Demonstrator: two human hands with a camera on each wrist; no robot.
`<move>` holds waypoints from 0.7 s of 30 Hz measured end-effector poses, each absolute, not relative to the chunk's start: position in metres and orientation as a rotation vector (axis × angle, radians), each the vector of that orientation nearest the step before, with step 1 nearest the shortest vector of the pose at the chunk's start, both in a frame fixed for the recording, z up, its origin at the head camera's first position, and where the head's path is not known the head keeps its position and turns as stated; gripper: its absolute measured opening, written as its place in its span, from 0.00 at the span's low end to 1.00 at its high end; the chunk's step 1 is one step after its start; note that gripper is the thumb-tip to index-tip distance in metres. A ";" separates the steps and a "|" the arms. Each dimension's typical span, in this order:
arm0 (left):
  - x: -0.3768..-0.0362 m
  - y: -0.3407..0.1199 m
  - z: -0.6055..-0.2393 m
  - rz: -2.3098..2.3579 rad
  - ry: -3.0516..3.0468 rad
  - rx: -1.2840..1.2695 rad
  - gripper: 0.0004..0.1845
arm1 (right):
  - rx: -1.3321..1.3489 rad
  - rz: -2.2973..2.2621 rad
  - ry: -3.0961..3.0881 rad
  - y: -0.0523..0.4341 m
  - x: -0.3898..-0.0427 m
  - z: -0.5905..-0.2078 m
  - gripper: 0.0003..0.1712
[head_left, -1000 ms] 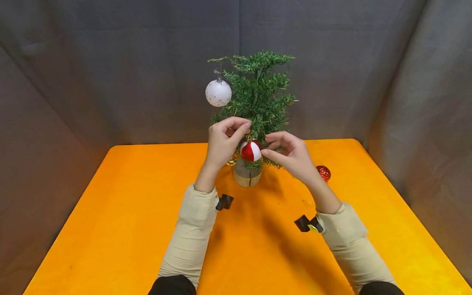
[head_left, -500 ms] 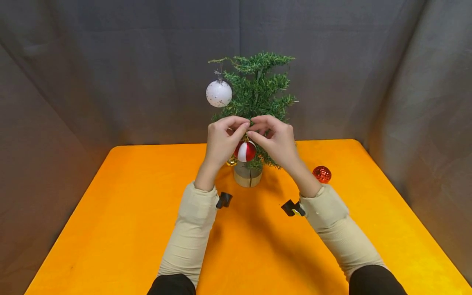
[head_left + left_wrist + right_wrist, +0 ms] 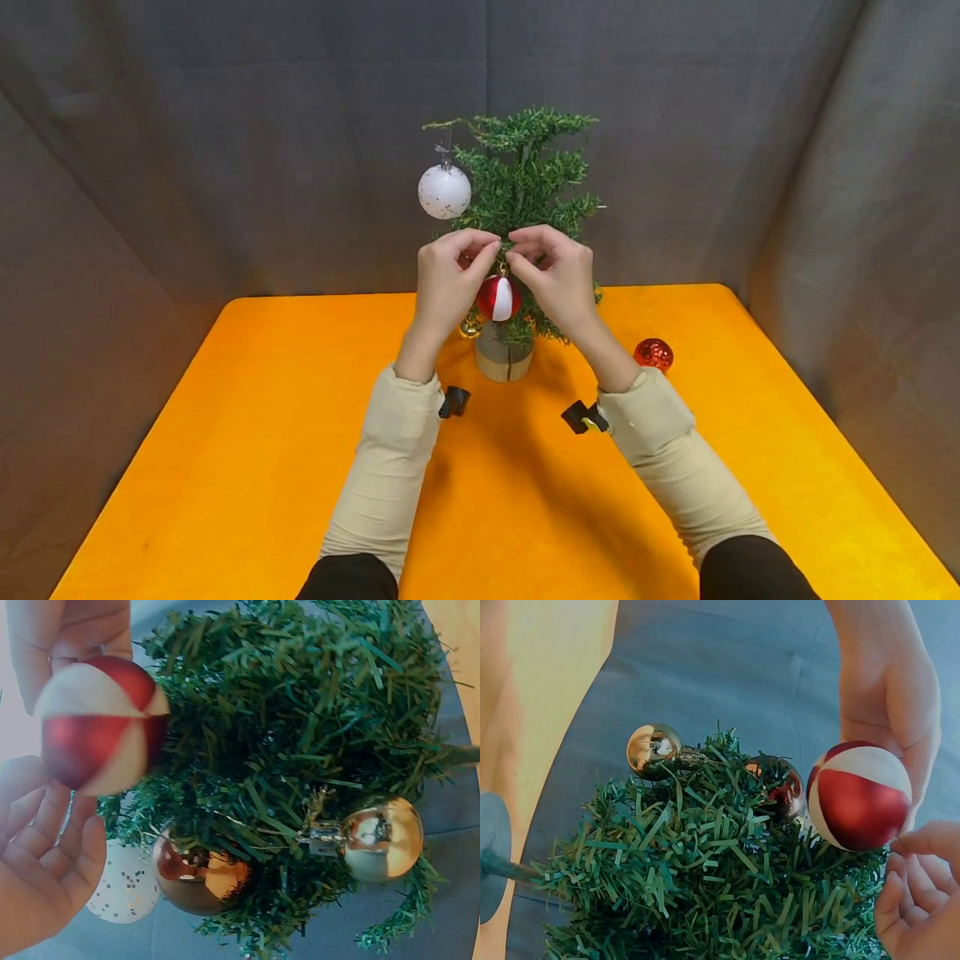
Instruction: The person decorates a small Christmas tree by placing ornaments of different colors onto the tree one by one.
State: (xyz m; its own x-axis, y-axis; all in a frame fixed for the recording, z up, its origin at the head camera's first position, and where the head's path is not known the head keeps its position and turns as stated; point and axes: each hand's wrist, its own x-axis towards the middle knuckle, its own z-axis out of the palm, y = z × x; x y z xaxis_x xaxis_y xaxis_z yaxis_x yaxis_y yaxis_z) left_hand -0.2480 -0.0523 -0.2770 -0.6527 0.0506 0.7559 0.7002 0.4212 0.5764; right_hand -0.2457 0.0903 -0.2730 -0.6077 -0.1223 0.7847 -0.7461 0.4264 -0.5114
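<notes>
A red-and-white bauble (image 3: 499, 298) hangs below both hands, in front of a small artificial Christmas tree (image 3: 528, 179). My left hand (image 3: 448, 279) pinches its hanging loop between thumb and index finger. From the other side, my right hand (image 3: 558, 279) pinches at the same loop, its fingertips almost meeting the left ones just above the gold cap. The loop itself is mostly hidden by fingers. In the right wrist view the bauble (image 3: 862, 796) sits close beside the branches, a bit of thin string showing at the right fingertips (image 3: 901, 846).
A white speckled bauble (image 3: 444, 192) hangs from an upper left branch. Lower down hang a shiny gold bauble (image 3: 384, 838) and a copper-red one (image 3: 202, 871). A red glittery ball (image 3: 654, 354) lies on the orange table (image 3: 300, 467), right of the tree's stump base (image 3: 504, 367).
My right hand has moved left from the bauble's side to the loop above it. The bauble has turned and shifted slightly left, and both hands have lifted it a little.
</notes>
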 end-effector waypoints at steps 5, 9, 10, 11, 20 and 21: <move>-0.251 -0.052 -0.278 -1.251 -2.028 -0.641 0.07 | 0.709 1.173 -1.983 0.091 -0.249 -0.274 0.05; -0.253 -0.050 -0.276 -1.257 -2.028 -0.651 0.08 | 0.696 1.159 -1.962 0.091 -0.251 -0.275 0.06; -0.253 -0.049 -0.275 -1.256 -2.031 -0.651 0.08 | 0.690 1.156 -1.961 0.091 -0.252 -0.275 0.06; -0.254 -0.048 -0.275 -1.256 -2.035 -0.649 0.08 | 0.682 1.158 -1.960 0.091 -0.252 -0.275 0.06; -0.258 -0.046 -0.278 -1.246 -2.065 -0.610 0.08 | 0.629 1.169 -1.987 0.090 -0.256 -0.278 0.07; -0.259 -0.046 -0.278 -1.244 -2.067 -0.606 0.08 | 0.628 1.167 -1.991 0.090 -0.256 -0.278 0.07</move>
State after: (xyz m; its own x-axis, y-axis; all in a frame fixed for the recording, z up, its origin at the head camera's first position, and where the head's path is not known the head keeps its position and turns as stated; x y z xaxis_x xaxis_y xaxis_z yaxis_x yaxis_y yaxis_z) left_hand -0.2588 -0.0457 -0.2781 -0.6871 0.0585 0.7242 0.6674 0.4449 0.5972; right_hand -0.2560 0.0903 -0.2780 -0.6122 -0.0457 0.7894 -0.7111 0.4683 -0.5244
